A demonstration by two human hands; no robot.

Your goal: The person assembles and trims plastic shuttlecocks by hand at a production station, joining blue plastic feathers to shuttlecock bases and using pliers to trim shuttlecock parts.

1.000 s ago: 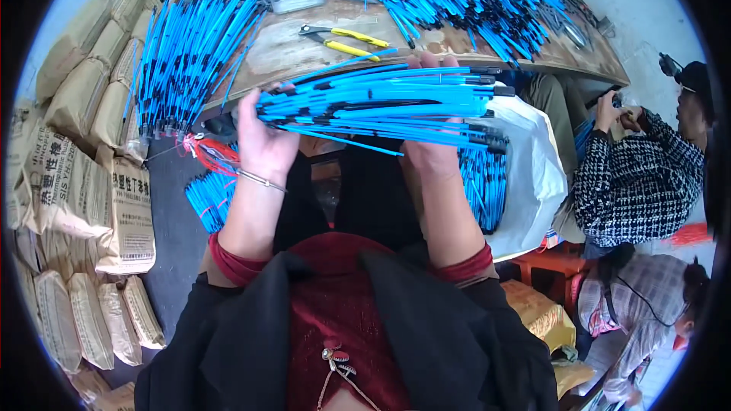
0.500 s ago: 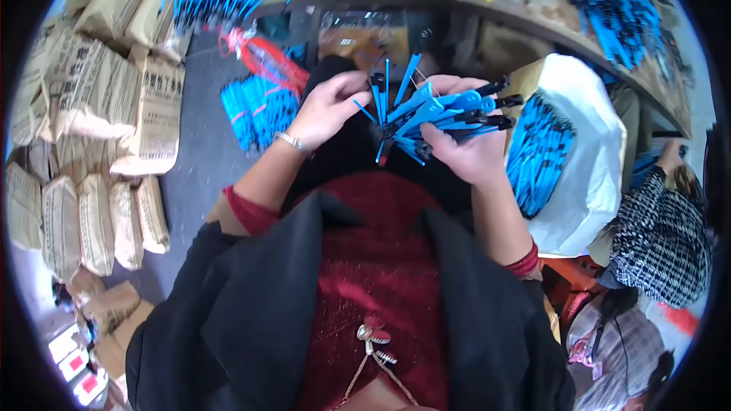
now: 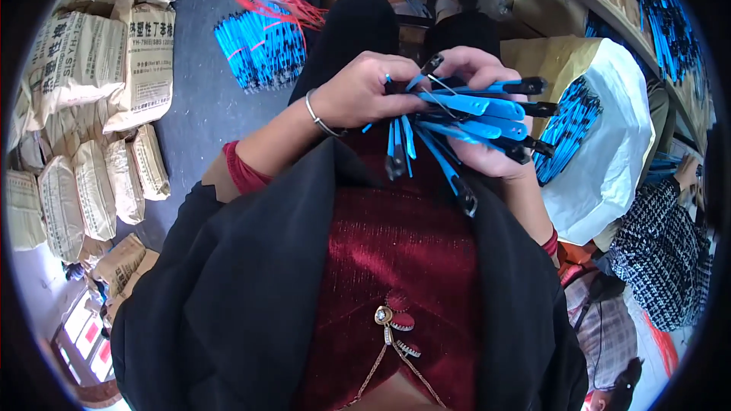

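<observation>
My right hand (image 3: 491, 158) is wrapped around a loose bunch of blue plastic strips with black ends (image 3: 487, 118), held in front of my lap. The strips fan out, several pointing right and others hanging down toward my red top. My left hand (image 3: 373, 87) meets the bunch from the left, its fingers pinched around strips at that end. A thin wire (image 3: 443, 87) shows over the middle of the bunch. My fingers hide part of the strips, so I cannot tell exactly how many the left hand grips.
Tied blue bundles (image 3: 263, 46) lie on the grey floor, with red twine (image 3: 278, 0) beside them. A white-lined sack (image 3: 617, 137) of blue strips stands at my right. Printed paper sacks (image 3: 148, 61) pile up at left. A wooden bench (image 3: 617, 7) and other people (image 3: 662, 251) are at right.
My left hand has come in to the right and now grips the bunch beside my right hand. The strips have turned, some now hanging lower. The whole view has shifted.
</observation>
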